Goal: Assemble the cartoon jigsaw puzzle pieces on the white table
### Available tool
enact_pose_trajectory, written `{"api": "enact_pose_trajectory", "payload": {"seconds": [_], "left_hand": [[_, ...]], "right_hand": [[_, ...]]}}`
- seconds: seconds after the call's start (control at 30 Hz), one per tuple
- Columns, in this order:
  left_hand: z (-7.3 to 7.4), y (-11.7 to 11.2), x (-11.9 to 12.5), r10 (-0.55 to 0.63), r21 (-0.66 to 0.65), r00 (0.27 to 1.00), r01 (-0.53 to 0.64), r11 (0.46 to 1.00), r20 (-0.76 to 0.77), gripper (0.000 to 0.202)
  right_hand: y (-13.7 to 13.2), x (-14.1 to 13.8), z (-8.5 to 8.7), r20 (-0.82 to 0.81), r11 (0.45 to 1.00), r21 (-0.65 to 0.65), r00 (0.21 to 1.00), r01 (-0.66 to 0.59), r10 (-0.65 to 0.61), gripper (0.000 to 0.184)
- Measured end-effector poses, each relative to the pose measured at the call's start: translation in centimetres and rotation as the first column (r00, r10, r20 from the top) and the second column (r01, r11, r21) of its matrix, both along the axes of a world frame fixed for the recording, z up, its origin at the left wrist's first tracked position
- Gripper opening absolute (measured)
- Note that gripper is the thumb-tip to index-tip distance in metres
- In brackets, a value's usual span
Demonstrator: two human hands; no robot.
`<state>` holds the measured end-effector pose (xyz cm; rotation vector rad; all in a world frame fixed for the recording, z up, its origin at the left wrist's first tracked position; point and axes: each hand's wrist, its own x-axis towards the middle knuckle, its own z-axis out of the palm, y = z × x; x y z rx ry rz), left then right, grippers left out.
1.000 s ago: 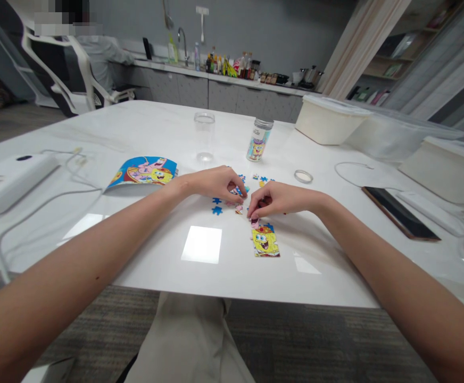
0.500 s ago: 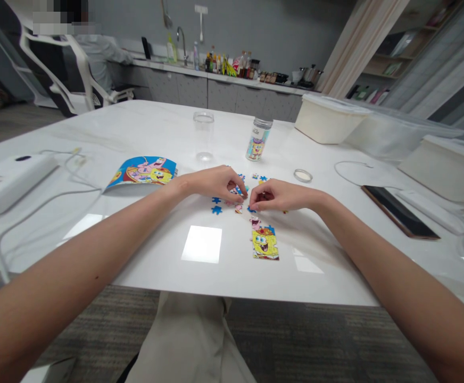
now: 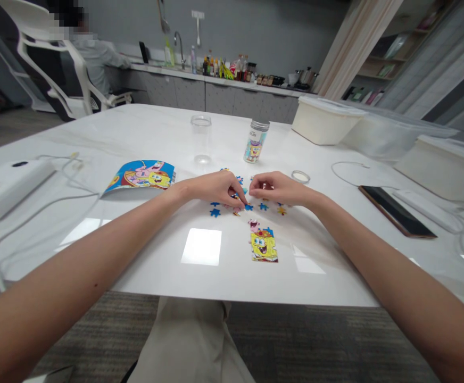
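Observation:
Several loose jigsaw puzzle pieces [image 3: 215, 213] lie on the white table around and under both hands. My left hand [image 3: 220, 189] is closed, thumb and forefinger together at the edge of a blue puzzle piece [image 3: 248, 207]. Just to its right, my right hand [image 3: 275, 189] hovers with curled fingers; whatever may be between the tips is hidden. Nearer me sits a joined puzzle section [image 3: 264, 246] with a yellow cartoon face. A pink puzzle piece [image 3: 253, 225] lies at its upper left corner.
Behind the hands stand a clear jar [image 3: 201, 139] and a cartoon-printed canister [image 3: 256, 141], with a round lid [image 3: 300, 176] nearby. A curved picture sheet [image 3: 140, 175] is on the left. To the right are a phone [image 3: 395, 211] and storage boxes [image 3: 328, 119]. A person [image 3: 96, 61] sits beyond the table.
My right hand has lifted slightly up and away from the blue piece, uncovering pieces below it. My left fingertips have come right and down to that blue piece. The view has shifted a little.

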<state>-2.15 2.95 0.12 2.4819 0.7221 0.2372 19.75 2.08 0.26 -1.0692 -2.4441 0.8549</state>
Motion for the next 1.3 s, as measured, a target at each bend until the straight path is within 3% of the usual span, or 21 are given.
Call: {"api": "enact_pose_trajectory", "payload": {"seconds": [0.1, 0.2, 0.3, 0.43, 0.5, 0.7, 0.83, 1.0, 1.07, 1.2, 1.3], "left_hand": [[0.0, 0.4, -0.3, 0.026, 0.040, 1.000, -0.026, 0.999, -0.004, 0.027], [0.2, 1.1, -1.1, 0.108, 0.140, 0.994, -0.109, 0.984, 0.014, 0.033], [0.4, 1.7, -2.0, 0.198, 0.286, 0.979, -0.176, 0.942, -0.048, 0.034], [0.5, 2.0, -2.9, 0.306, 0.564, 0.916, -0.113, 0.818, -0.260, 0.032], [0.6, 1.8, -3.1, 0.350, 0.611, 0.878, -0.085, 0.787, -0.327, 0.034], [1.1, 1.7, -3.6, 0.415, 0.634, 0.810, -0.070, 0.770, -0.414, 0.035], [1.0, 2.0, -4.1, 0.450, 0.652, 0.776, -0.067, 0.755, -0.441, 0.038], [1.0, 2.2, -4.4, 0.474, 0.658, 0.755, -0.076, 0.749, -0.453, 0.039], [1.0, 2.1, -4.4, 0.472, 0.655, 0.758, -0.079, 0.752, -0.450, 0.040], [0.9, 2.1, -4.1, 0.453, 0.643, 0.781, -0.087, 0.761, -0.431, 0.037], [0.8, 2.1, -3.8, 0.431, 0.635, 0.807, -0.093, 0.767, -0.403, 0.034]], "right_hand": [[1.2, 0.7, -0.3, -0.096, 0.955, 0.146, 0.965, 0.257, -0.245, 0.025], [2.2, 1.6, -0.8, -0.034, 0.881, 0.247, 0.913, 0.402, -0.407, 0.024], [2.6, 2.2, -1.0, 0.027, 0.849, 0.289, 0.883, 0.442, -0.469, 0.025], [2.4, 2.2, -1.0, 0.068, 0.826, 0.348, 0.867, 0.442, -0.493, 0.026], [2.3, 2.2, -0.9, 0.088, 0.805, 0.381, 0.849, 0.454, -0.521, 0.025], [2.5, 2.5, -1.0, 0.095, 0.707, 0.391, 0.738, 0.590, -0.669, 0.023], [2.8, 3.0, -1.2, 0.113, 0.713, 0.367, 0.733, 0.597, -0.671, 0.022], [3.2, 3.5, -1.5, 0.113, 0.678, 0.374, 0.695, 0.633, -0.711, 0.024], [3.4, 3.5, -1.8, 0.112, 0.699, 0.391, 0.723, 0.598, -0.681, 0.024], [3.5, 2.9, -2.9, 0.095, 0.828, 0.459, 0.908, 0.323, -0.408, 0.029], [3.2, 2.1, -3.7, 0.128, 0.894, 0.428, 0.971, 0.131, -0.204, 0.032]]}}
